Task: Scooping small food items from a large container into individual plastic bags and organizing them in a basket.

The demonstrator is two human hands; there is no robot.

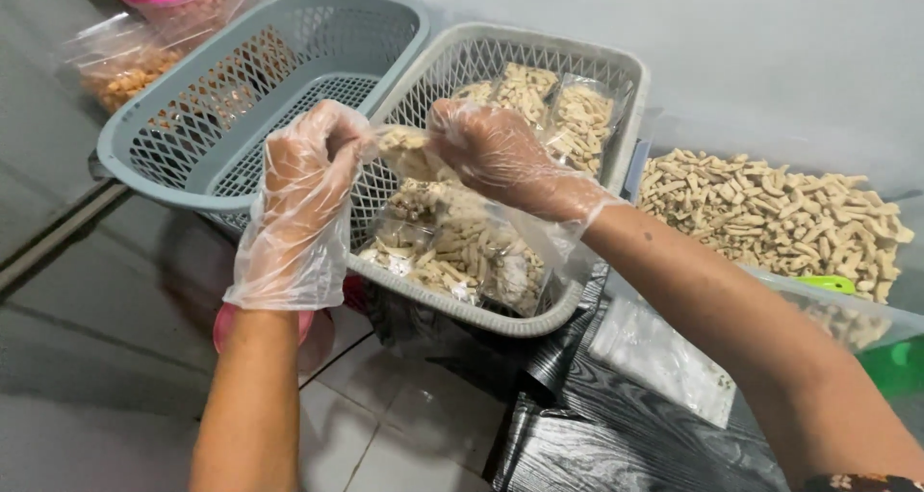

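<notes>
A person's two hands, both wearing thin clear plastic gloves, are meeting above a grey mesh basket (587,78); the left hand (303,189) is curling shut, pinching the left end of a small clear bag of snack sticks (404,150); the right hand (496,155) is closing its fingers on the bag's right end; the bag is hanging between them, just over the basket's left rim; filled packets (472,256) are lying in that basket; a second grey basket (318,30) is sitting to the left, empty-looking; a heap of loose beige sticks (770,213) is lying at the right; flat clear bags (664,357) are resting near the right forearm.
</notes>
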